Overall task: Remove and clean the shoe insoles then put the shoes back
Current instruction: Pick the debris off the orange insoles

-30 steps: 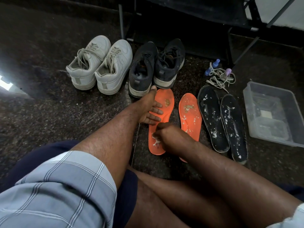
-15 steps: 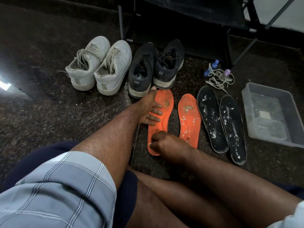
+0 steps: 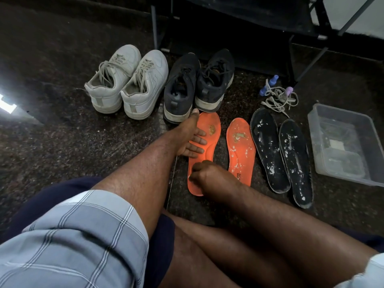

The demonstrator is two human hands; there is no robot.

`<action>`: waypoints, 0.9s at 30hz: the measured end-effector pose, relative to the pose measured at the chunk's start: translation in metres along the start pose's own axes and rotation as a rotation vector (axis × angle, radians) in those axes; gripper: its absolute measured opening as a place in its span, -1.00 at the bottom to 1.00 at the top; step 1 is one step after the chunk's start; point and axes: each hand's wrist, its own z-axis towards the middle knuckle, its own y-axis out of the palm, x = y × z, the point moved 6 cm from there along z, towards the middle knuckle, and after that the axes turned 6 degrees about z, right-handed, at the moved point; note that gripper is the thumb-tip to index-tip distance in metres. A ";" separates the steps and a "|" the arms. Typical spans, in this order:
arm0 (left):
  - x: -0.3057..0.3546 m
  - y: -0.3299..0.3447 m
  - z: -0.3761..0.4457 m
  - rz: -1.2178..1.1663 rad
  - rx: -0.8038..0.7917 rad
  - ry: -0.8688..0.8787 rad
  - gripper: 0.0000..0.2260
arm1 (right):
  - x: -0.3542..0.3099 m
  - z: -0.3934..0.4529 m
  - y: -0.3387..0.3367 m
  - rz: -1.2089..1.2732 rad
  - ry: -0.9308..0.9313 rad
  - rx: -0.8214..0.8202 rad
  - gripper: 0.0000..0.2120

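Observation:
Two orange insoles lie side by side on the dark floor. My left hand (image 3: 191,138) presses flat on the left orange insole (image 3: 211,126), fingers straight. My right hand (image 3: 209,175) sits curled over that insole's heel, knuckles up; anything inside the fingers is hidden. The right orange insole (image 3: 241,148) carries white flecks and a brown smear. Further right, two black insoles (image 3: 268,150) are speckled with white dirt. Behind them stand a pair of white sneakers (image 3: 126,82) and a pair of black shoes (image 3: 199,84), heels toward me.
A clear plastic container (image 3: 342,116) sits at the right. Loose grey laces (image 3: 278,98) and small blue bottles (image 3: 269,85) lie behind the black insoles. A black shoe rack frame (image 3: 154,28) stands behind the shoes. My bare knees fill the foreground.
My right hand has slid left along the heel of the left orange insole, and the white clump seen there earlier is gone. The left hand has stayed pressed flat.

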 end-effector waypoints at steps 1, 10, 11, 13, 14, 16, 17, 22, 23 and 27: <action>0.000 0.000 0.000 0.000 0.000 0.001 -0.18 | -0.004 -0.004 0.002 0.022 -0.027 -0.043 -0.84; 0.000 0.000 0.002 -0.002 -0.001 -0.002 -0.17 | 0.010 0.001 -0.006 -0.016 0.058 -0.010 -0.84; 0.000 0.000 0.001 -0.003 -0.001 0.000 -0.17 | 0.005 -0.002 -0.002 -0.010 0.030 -0.054 -0.85; 0.000 -0.001 0.001 -0.003 0.000 0.001 -0.17 | -0.007 -0.012 0.004 0.031 -0.021 -0.140 -0.87; 0.000 -0.001 0.002 -0.003 0.000 0.001 -0.17 | -0.007 -0.015 0.003 0.049 -0.024 -0.151 -0.88; 0.000 0.000 0.002 -0.002 -0.003 0.002 -0.17 | 0.005 -0.011 -0.002 0.055 0.027 -0.087 -0.87; 0.000 0.000 0.002 -0.003 -0.004 0.002 -0.16 | 0.013 -0.007 -0.006 0.043 0.061 -0.029 -0.87; 0.000 -0.001 0.001 -0.004 -0.008 0.004 -0.16 | -0.001 -0.009 -0.001 0.047 0.016 -0.112 -0.86; 0.000 -0.001 0.001 -0.004 -0.007 0.003 -0.17 | -0.007 -0.014 0.002 0.066 -0.005 -0.153 -0.88; 0.000 0.000 0.002 -0.006 -0.012 0.003 -0.16 | 0.010 -0.008 -0.008 0.056 0.067 -0.044 -0.90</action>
